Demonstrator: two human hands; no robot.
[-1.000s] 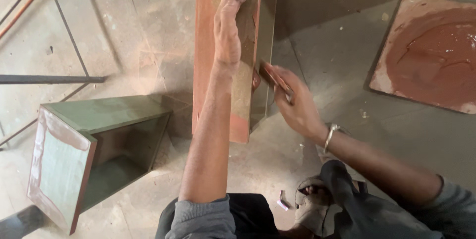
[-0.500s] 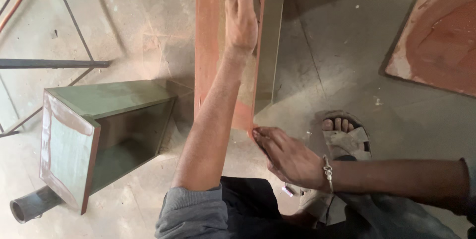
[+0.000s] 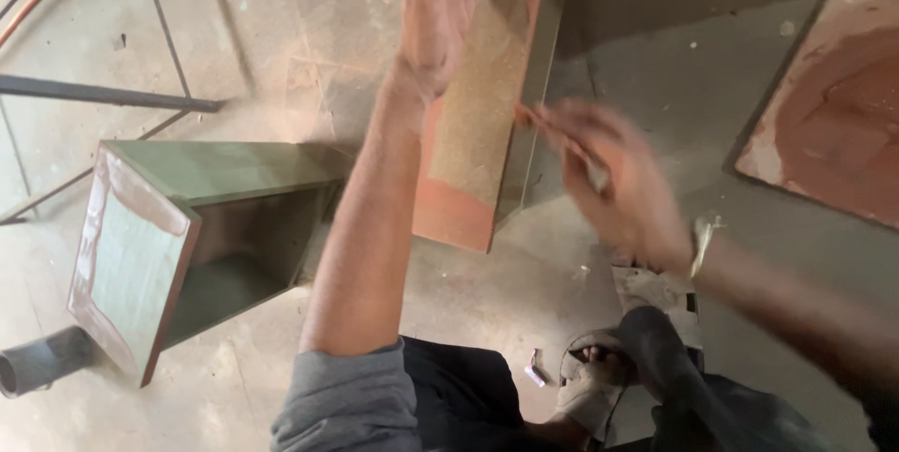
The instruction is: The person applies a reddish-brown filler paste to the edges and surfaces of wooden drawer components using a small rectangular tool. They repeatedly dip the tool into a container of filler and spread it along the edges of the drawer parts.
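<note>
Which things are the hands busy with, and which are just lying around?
Busy with: left hand on the upright reddish board; right hand, blurred, at the board's edge.

Lying around: green box, dark pipe, metal rod, reddish slab.

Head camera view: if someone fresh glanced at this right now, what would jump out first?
Top centre, the left hand lies flat on a tall, reddish-edged panel standing on the dusty floor, while the right hand, blurred, meets the panel's right edge with something thin I cannot make out. At left, an open green box lies on its side; at far right, a slab smeared with reddish paste.
</note>
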